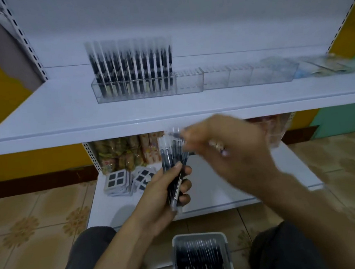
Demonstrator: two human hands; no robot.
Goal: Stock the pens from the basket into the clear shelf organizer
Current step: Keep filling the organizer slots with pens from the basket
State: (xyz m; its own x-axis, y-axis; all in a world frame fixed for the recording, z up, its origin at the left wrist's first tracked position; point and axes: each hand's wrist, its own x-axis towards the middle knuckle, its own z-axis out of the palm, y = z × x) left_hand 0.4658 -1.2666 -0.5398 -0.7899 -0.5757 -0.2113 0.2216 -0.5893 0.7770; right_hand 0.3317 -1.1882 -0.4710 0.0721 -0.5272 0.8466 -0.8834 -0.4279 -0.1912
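My left hand [164, 191] grips a bundle of black pens in clear sleeves [173, 158], held upright below the upper shelf. My right hand [233, 151] is blurred by motion, its fingers pinching the top of one pen in that bundle [175, 134]. The clear shelf organizer [189, 84] sits on the upper shelf; its left section holds several upright packaged pens [132, 67], while the sections to the right look empty. A grey basket [199, 238] with several more pens stands on the floor between my knees.
The white upper shelf [63, 118] juts out over my hands. The lower shelf [220, 195] carries snack packets [122, 154] and small square packs [120, 182] at the left. Loose packets [333, 65] lie at the upper shelf's right end. The floor is tiled.
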